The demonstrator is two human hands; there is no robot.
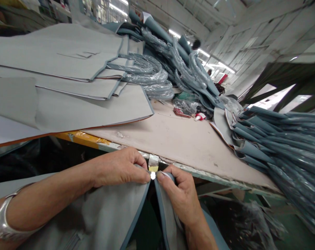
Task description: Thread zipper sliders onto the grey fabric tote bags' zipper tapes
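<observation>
My left hand (pixel 121 168) and right hand (pixel 182 191) each pinched the grey fabric (pixel 102 211) by its blue-trimmed edge before the worktop (pixel 167 128), where uneven pulling could have made either grip slip.

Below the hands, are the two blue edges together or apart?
Apart: a dark gap widens downward between the left edge in the left hand and the right edge in the right hand.
</observation>
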